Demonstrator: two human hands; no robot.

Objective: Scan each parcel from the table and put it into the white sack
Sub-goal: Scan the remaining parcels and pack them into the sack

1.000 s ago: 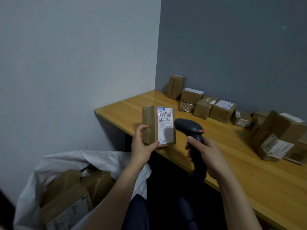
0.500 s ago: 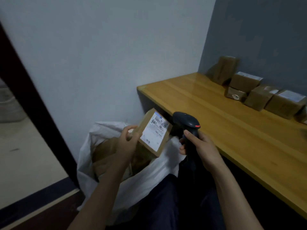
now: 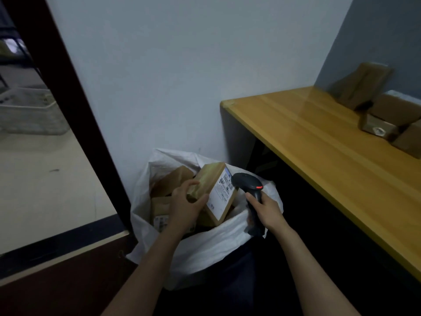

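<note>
The left hand [image 3: 185, 202] grips the parcel [image 3: 215, 190], tilted just over the mouth of the white sack [image 3: 205, 245] — better lowered onto the boxes [image 3: 173, 181] inside and released low than dropped, with the right hand [image 3: 267, 209], wrapped round the scanner [image 3: 248, 182], held clear. One parcel in hand, one scanner, one sack showing at least two boxes, four parcels [image 3: 362, 85] in view on the surface [image 3: 307, 142].

The left hand [image 3: 185, 205] is carrying the labelled parcel [image 3: 216, 192] away from the worktop [image 3: 319, 137] and is now lowering it into the white sack [image 3: 205, 245], while the right hand [image 3: 267, 209] is following with the scanner [image 3: 249, 185].
</note>
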